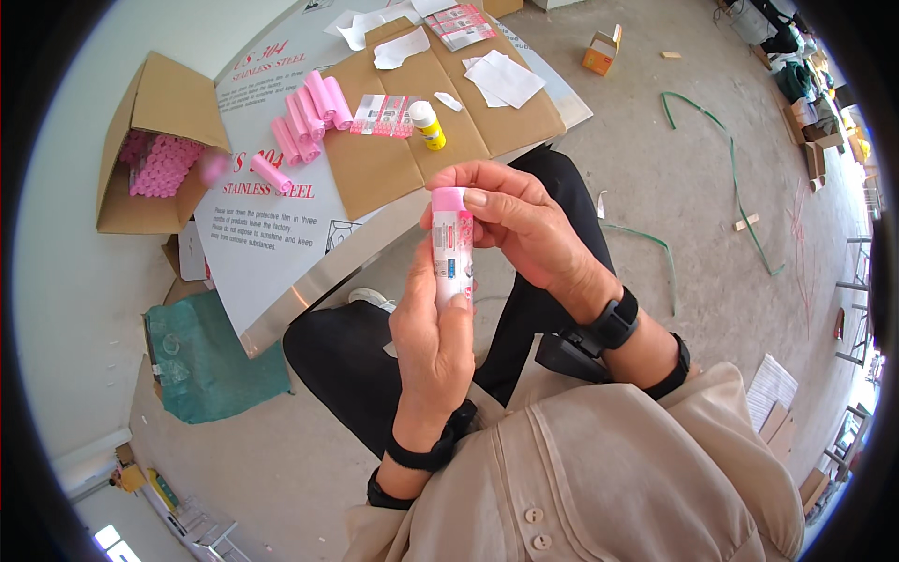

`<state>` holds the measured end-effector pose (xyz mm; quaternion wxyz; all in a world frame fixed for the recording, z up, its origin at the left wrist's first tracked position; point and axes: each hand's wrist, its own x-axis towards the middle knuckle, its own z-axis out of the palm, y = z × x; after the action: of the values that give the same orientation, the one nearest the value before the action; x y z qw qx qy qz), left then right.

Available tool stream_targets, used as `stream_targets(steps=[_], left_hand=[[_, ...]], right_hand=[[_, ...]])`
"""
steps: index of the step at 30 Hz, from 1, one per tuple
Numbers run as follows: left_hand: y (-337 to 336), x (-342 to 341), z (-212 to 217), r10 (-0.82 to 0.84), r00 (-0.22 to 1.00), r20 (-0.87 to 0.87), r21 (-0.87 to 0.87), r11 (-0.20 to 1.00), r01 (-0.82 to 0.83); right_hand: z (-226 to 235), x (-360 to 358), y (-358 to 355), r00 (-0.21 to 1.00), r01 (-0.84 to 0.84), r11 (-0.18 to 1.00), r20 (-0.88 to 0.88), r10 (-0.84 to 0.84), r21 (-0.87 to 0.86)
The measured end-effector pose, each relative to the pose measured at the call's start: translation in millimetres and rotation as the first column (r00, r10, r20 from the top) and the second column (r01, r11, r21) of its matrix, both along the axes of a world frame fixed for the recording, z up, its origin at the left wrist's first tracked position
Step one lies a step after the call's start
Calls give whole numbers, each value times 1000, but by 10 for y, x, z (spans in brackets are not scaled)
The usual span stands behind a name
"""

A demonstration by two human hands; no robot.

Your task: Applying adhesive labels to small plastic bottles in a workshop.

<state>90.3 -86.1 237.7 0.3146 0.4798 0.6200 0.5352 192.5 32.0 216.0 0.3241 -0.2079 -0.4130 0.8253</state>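
A pink roll (449,199) with a white and pink printed label around it stands upright between my hands, above my lap. My left hand (433,328) grips its lower part, thumb along the label. My right hand (524,220) closes on the top, thumb and fingers at the bare pink end. On the cardboard sheet (375,178) beyond lie a small stack of printed labels (382,116) and a yellow glue stick (429,126) with a white cap, standing upright. Several pink rolls (304,117) are piled left of the labels, and a single roll (272,174) lies nearer.
An open carton (178,94) full of pink rolls stands at the left, with a blurred pink thing (215,167) beside its opening. White paper pieces (506,80) and more labels (459,28) lie on the table's far side. A small orange box (601,52) and green straps (735,178) are on the floor.
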Motion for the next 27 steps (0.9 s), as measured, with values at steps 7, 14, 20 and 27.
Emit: stream_targets(steps=[7,14,20,27], left_hand=[[-15,19,-24,-17,999,-40,-12,1000,16],[28,77,26,37,999,-9,-41,998,-37],[25,55,33,52,947,316,-75,997,-30],[45,61,51,-18,999,-47,-141,990,12]], right_hand=[[-19,-4,-19,999,34,999,-41,-35,-26],[74,-70,-91,990,137,988,4,-138,71],[8,-123,-109,979,169,956,67,-190,240],[-79,-154,-145,970,227,955,43,-239,192]])
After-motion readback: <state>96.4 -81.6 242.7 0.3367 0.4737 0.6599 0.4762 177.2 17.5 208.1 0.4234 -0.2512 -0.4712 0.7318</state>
